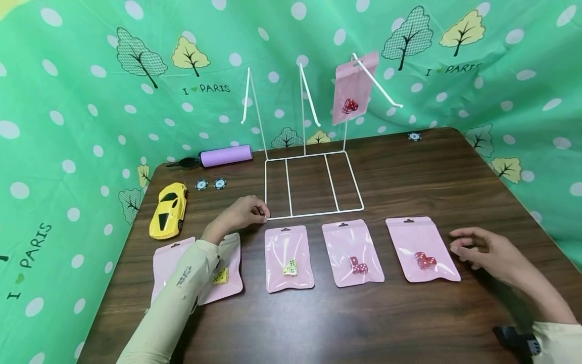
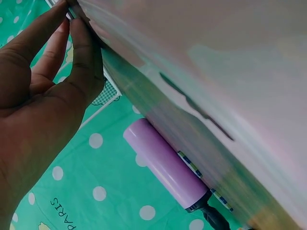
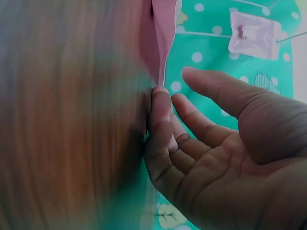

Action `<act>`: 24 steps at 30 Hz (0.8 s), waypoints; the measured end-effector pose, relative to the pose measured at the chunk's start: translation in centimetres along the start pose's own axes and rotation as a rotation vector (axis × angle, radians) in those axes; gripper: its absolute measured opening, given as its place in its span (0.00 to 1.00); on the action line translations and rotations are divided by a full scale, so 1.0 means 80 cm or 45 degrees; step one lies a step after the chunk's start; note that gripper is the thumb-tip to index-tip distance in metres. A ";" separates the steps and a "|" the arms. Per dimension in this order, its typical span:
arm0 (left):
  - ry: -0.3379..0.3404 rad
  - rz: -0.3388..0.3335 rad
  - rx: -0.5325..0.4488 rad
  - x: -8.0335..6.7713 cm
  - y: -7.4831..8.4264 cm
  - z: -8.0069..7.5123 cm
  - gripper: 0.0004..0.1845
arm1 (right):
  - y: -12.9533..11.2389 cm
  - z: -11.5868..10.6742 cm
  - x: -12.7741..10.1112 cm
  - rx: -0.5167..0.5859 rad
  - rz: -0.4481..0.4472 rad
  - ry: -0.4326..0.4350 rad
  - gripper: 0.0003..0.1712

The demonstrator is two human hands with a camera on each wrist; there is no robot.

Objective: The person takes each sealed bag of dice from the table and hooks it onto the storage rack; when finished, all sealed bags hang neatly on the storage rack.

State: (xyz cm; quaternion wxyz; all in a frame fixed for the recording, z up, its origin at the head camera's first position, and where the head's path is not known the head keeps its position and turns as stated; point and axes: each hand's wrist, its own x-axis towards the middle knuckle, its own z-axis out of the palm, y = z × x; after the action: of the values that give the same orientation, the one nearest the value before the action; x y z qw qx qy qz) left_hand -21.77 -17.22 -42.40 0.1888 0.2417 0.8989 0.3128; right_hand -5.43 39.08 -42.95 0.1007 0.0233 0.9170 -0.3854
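Pouches [image 1: 420, 246] lay flat in a row on the near part of the table [image 1: 318, 328], five of them, the leftmost two partly hidden by the left sleeve [image 1: 182, 288]. The right hand [image 1: 491, 254] was at the rightmost pouch's outer edge, thumb apart from loosely bent fingers, gripping nothing; whether a fingertip touched, I could not tell. Taking it by the rim, clear of the dice [image 1: 425, 260], would likely have kept the top slot unbent. Farther off, the left hand [image 1: 244, 211] pinched the front left corner of the rack [image 1: 304, 155]; a light, steady hold there seemed best, since the wire looked easily tugged askew. Beyond, another pouch [image 1: 353, 91] hung from the right hook [image 1: 376, 83].
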 end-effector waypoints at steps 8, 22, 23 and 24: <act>-0.001 -0.014 -0.012 0.001 -0.002 0.001 0.04 | -0.014 0.013 0.005 -0.079 -0.033 0.033 0.23; -0.001 -0.016 -0.010 -0.001 -0.002 0.000 0.03 | -0.035 0.042 0.007 -0.203 -0.054 0.182 0.10; -0.003 -0.017 -0.008 -0.001 -0.002 0.000 0.03 | -0.038 0.045 0.007 -0.190 -0.060 0.185 0.09; -0.003 -0.020 -0.009 -0.001 -0.002 0.000 0.02 | -0.040 0.048 0.008 -0.180 -0.065 0.189 0.09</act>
State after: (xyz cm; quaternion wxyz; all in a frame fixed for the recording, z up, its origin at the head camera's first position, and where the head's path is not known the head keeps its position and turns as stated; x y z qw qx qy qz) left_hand -21.76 -17.38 -42.45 0.1934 0.2343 0.8994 0.3143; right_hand -5.77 34.07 -43.43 0.0240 0.0213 0.9471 -0.3192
